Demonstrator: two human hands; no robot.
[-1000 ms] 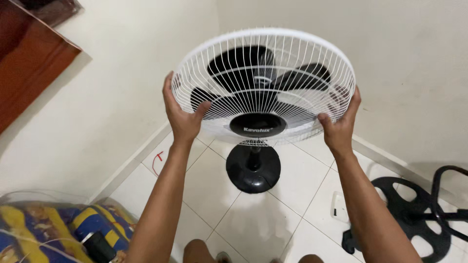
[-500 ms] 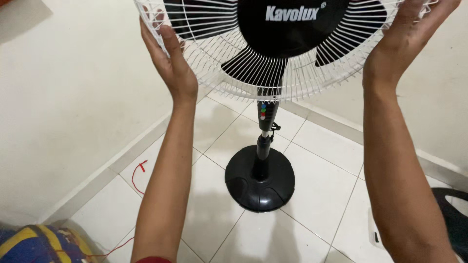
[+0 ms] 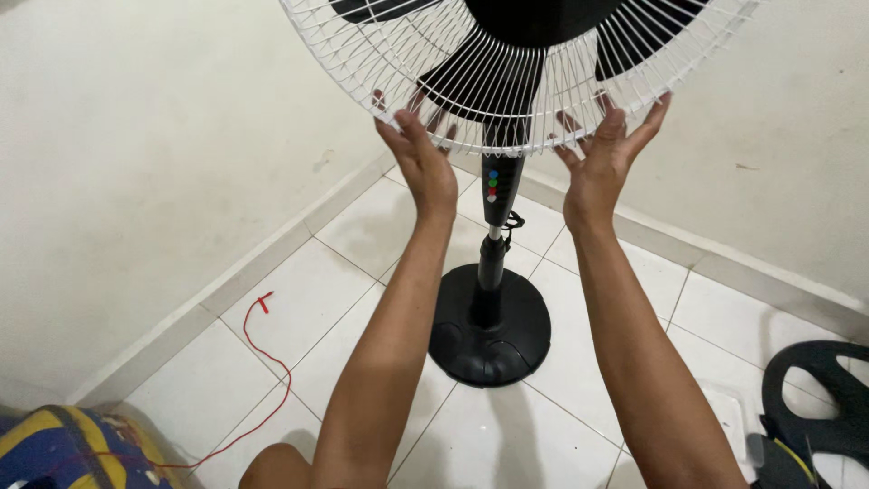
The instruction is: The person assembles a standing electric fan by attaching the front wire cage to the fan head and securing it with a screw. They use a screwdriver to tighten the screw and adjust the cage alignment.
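Overhead, left hand (image 3: 421, 158) and right hand (image 3: 602, 154) open, touching fan grille (image 3: 398, 72); white tiled floor (image 3: 362, 235), cream walls (image 3: 136, 154).

One head-worn camera looks down and forward along both outstretched forearms into a room corner. The left hand (image 3: 421, 158) and right hand (image 3: 602, 158) sit close, in the upper middle of the view; the fan grille (image 3: 380, 68) above them is cropped by the top edge, and the tiled floor (image 3: 308, 299) lies well below.

Cream walls (image 3: 136, 136), white tiled floor (image 3: 299, 299)
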